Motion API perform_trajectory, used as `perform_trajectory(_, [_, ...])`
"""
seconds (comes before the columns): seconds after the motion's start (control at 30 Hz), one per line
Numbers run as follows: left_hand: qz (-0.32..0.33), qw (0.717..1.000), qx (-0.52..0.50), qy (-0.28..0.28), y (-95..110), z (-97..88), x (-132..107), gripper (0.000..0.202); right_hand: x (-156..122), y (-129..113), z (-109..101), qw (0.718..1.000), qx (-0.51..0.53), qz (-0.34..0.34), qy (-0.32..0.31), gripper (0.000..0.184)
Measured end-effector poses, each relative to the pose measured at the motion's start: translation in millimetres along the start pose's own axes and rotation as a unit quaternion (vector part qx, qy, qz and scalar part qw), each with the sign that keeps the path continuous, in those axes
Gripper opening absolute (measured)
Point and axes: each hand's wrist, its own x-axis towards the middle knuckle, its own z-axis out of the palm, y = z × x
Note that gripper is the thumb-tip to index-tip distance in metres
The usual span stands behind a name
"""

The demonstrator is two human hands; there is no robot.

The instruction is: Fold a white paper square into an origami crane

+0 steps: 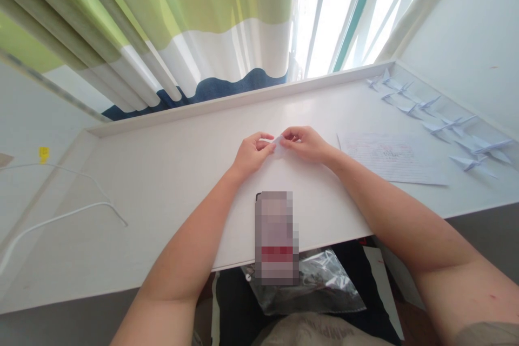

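A small piece of folded white paper (278, 147) is held up between both hands, over the middle of the white desk (194, 173). My left hand (255, 152) pinches its left side between thumb and fingers. On the right side, my right hand (302, 141) grips the paper with thumb and forefinger, the other fingers curled. Fingertips cover part of the paper, so its exact folded shape cannot be made out. Between my forearms, near the desk's front edge, is a phone-shaped object (275, 227) that is blurred out.
Several folded paper cranes (440, 127) stand along the desk's right side. Beside them lies a lined sheet with writing (393, 159). A white cable (60, 219) crosses the left end. A curtain (182, 27) hangs behind the raised back edge. A clear plastic bag (324, 286) rests on my lap.
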Motion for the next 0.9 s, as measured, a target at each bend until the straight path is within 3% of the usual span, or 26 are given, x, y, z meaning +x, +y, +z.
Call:
perform_trajectory(0.1, [0.029, 0.996, 0.083, 0.013, -3.8, 0.1, 1.7, 0.015, 0.0, 2.2, 0.9, 1.000, -0.025, 0.013, -0.011, 0.017])
perform_trajectory(0.2, [0.084, 0.972, 0.217, 0.030, -8.1, -0.2, 4.0, 0.007, 0.5, 6.3, 1.3, 0.996, -0.081, 0.003, -0.022, 0.016])
perform_trajectory(0.4, [0.186, 0.900, 0.394, -0.006, -7.1, -2.0, 5.0, 0.019, 7.4, 17.1, -0.7, 0.980, -0.178, -0.093, -0.014, 0.019])
perform_trajectory(0.57, [0.249, 0.841, 0.477, -0.046, 1.7, -3.5, -0.8, 0.026, 3.0, 16.4, -7.6, 0.965, -0.233, -0.104, -0.059, 0.022])
perform_trajectory(0.9, [0.246, 0.836, 0.486, -0.061, 3.4, -8.5, -3.5, 0.029, -9.9, 5.7, -13.4, 0.956, -0.270, -0.104, -0.037, 0.025])
